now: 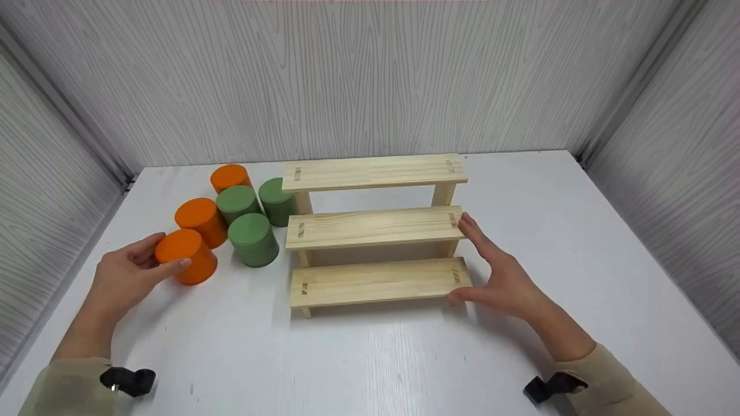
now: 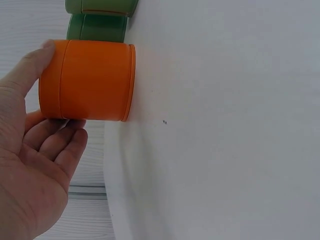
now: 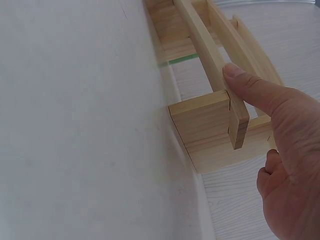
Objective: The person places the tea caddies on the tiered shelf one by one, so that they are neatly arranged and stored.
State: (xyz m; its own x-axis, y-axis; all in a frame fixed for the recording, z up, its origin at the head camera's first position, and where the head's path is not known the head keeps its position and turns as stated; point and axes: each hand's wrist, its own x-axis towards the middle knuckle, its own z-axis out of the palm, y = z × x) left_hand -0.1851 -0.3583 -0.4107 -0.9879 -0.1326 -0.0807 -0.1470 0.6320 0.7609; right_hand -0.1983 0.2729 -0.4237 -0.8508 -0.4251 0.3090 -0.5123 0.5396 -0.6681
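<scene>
My left hand (image 1: 124, 277) holds the nearest orange canister (image 1: 188, 260) between thumb and fingers. In the left wrist view, the thumb lies on one side of this lidded canister (image 2: 95, 80) and the fingers curl along the other; its base is at the tabletop. At the right end of a three-tier wooden display shelf (image 1: 376, 228), my right hand (image 1: 506, 283) grips the frame. Its thumb presses on the front edge of the lowest board (image 3: 205, 45), while the fingertips rest at the end of the middle board.
Two more orange canisters (image 1: 199, 219) and three green ones (image 1: 252, 240) stand grouped left of the shelf, the rear green one right beside its left leg. A white table (image 1: 370, 370) carries everything. Pale wood-grain panels (image 1: 370, 75) rise behind it and at both sides.
</scene>
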